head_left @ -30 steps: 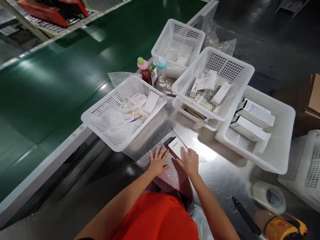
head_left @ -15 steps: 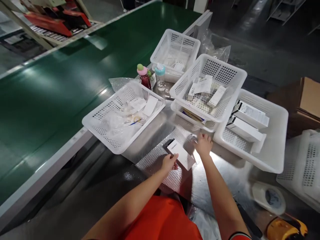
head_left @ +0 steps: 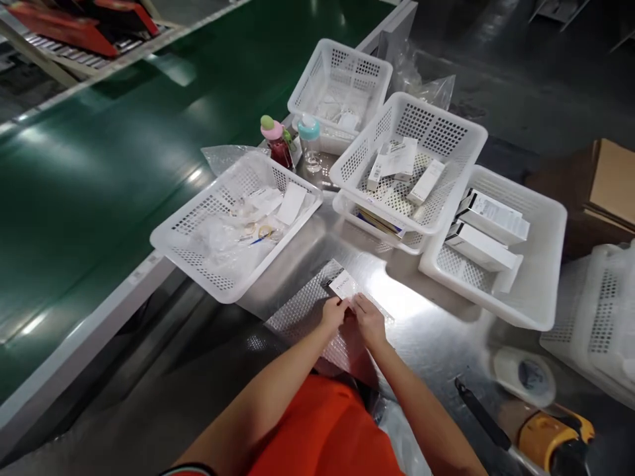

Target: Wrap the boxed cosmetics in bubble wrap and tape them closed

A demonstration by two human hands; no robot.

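Observation:
A white carton with a black end and printed lettering [head_left: 342,284] lies on a sheet of bubble wrap [head_left: 297,311] on the metal table. My left hand [head_left: 333,313] is closed, its thumb and fingers pinching the carton's near left edge. Close beside it, my right hand [head_left: 368,320] has its fingers bent together over the carton's near end and the wrap there. Exactly what the right fingertips grip is hidden. Both hands cover the carton's lower part.
A white basket [head_left: 161,239] of plastic bags and small items sits left, by a green conveyor [head_left: 114,152]. Baskets with white boxes [head_left: 342,173] [head_left: 555,264] stand right. Two bottles [head_left: 278,149] [head_left: 310,142] are behind. A tape roll [head_left: 526,377] and yellow tape dispenser [head_left: 546,436] lie front right.
My right hand has come left from the wrap's far right side to the carton's near end, beside my left hand. The left hand stays at the carton. The view has shifted slightly.

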